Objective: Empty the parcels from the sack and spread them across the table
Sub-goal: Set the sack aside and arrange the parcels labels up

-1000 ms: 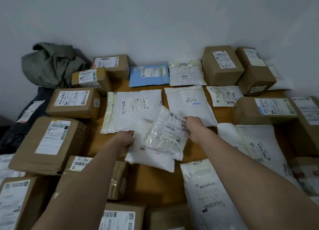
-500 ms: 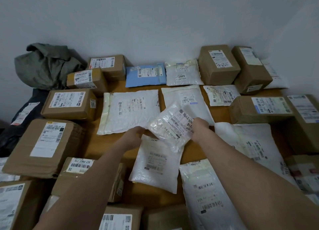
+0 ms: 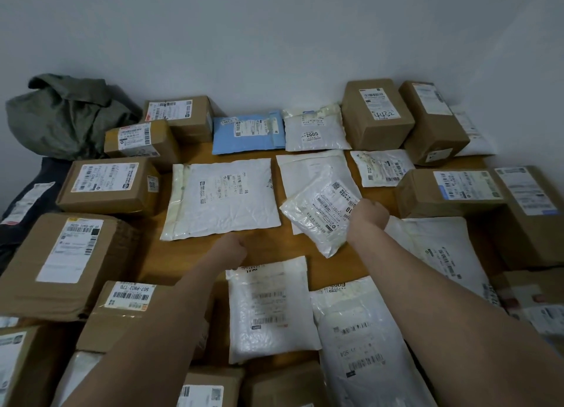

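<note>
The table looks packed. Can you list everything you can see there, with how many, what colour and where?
Cardboard boxes: over a dozen, brown, along the left, right, far and near edges.
Padded mailers: about nine, white, mostly mid-table and near right.
Blue mailer: one, far centre by the wall.
Small mailer: one, white, held up over the mid-table mailers.
Sack: one, grey-green, crumpled in the far left corner.
Dark bag: one, left edge.
Table: wooden, bare patches in the middle.
Left hand: closed, holding nothing.
Right hand: grip on the small mailer.
</note>
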